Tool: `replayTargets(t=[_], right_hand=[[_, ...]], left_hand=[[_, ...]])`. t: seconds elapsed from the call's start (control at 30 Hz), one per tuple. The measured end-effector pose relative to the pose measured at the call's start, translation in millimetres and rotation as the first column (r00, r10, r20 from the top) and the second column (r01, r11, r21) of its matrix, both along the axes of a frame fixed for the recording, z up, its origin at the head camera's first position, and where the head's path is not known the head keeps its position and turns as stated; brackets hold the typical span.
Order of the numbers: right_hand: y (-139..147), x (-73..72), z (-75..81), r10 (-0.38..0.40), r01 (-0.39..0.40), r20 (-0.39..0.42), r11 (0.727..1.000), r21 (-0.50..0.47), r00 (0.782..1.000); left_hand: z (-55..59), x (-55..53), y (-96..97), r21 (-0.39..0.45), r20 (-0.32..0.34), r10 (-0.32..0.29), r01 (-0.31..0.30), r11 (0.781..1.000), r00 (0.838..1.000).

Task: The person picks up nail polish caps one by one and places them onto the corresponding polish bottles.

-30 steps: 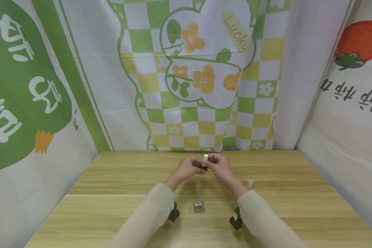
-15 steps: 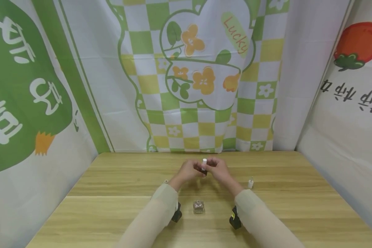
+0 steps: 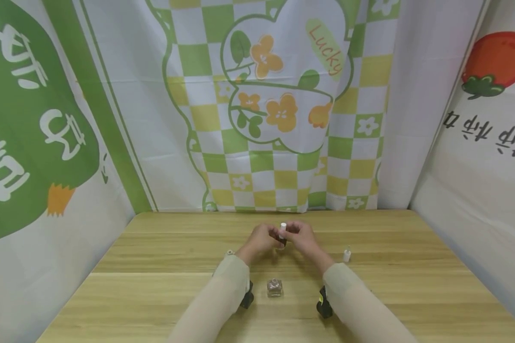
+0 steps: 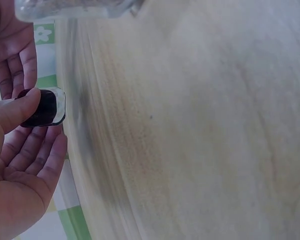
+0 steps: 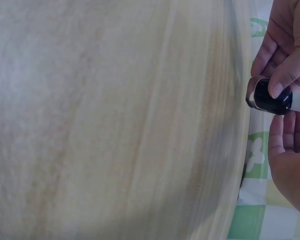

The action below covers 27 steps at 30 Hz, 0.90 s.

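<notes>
My left hand (image 3: 263,238) holds a small nail polish bottle (image 4: 45,107) of dark polish, its thumb pressed on the side of the glass. The bottle's white cap (image 3: 283,227) points up in the head view. My right hand (image 3: 301,236) pinches that cap between thumb and fingers, close against the left hand. Both hands are over the far part of the table. In the right wrist view the dark bottle (image 5: 270,96) shows clear glass at its base, and the cap is partly cut off by the frame edge.
An uncapped square bottle of brownish polish (image 3: 274,288) stands between the forearms. A white cap (image 3: 346,256) with its brush upward stands right of the right wrist. Beside the left sleeve, the open neck of another bottle (image 3: 229,252) shows. Patterned cloth (image 3: 279,181) hangs behind the wooden table (image 3: 154,295).
Both hands have come slightly lower and nearer with the polish bottle. The left forearm has shifted right, uncovering the bottle neck beside its sleeve. The grips look the same.
</notes>
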State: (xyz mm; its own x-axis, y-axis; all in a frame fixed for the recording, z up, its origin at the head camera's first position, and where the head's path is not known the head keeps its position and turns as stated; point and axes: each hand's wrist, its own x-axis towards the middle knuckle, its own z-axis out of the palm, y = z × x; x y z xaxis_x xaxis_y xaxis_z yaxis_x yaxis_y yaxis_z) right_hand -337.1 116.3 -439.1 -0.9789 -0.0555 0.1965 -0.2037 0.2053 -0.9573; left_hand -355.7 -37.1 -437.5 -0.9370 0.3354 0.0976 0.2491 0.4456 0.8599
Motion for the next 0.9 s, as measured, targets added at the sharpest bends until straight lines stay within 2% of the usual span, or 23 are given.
replayTargets(t=[0.37,0.67,0.9], right_hand=[[-0.8,-2.1,-5.5,-0.006,0.006,-0.001,1.0,0.005,1.0],[-1.3,-1.2,-6.3,-0.043,0.043,0.067,0.999,-0.002,0.997],[-1.9,-0.5,-5.7,-0.033,0.036,0.093,0.999,-0.023,0.995]], left_hand=[[-3.4,1.4,-0.5,-0.044,-0.027,0.012,-0.013,0.999,1.0],[-4.8,0.5,-2.0,-0.056,-0.024,0.017,-0.018,0.998,1.0],[-4.7,0.2,-2.7,-0.066,-0.028,0.019,-0.021,0.998,0.999]])
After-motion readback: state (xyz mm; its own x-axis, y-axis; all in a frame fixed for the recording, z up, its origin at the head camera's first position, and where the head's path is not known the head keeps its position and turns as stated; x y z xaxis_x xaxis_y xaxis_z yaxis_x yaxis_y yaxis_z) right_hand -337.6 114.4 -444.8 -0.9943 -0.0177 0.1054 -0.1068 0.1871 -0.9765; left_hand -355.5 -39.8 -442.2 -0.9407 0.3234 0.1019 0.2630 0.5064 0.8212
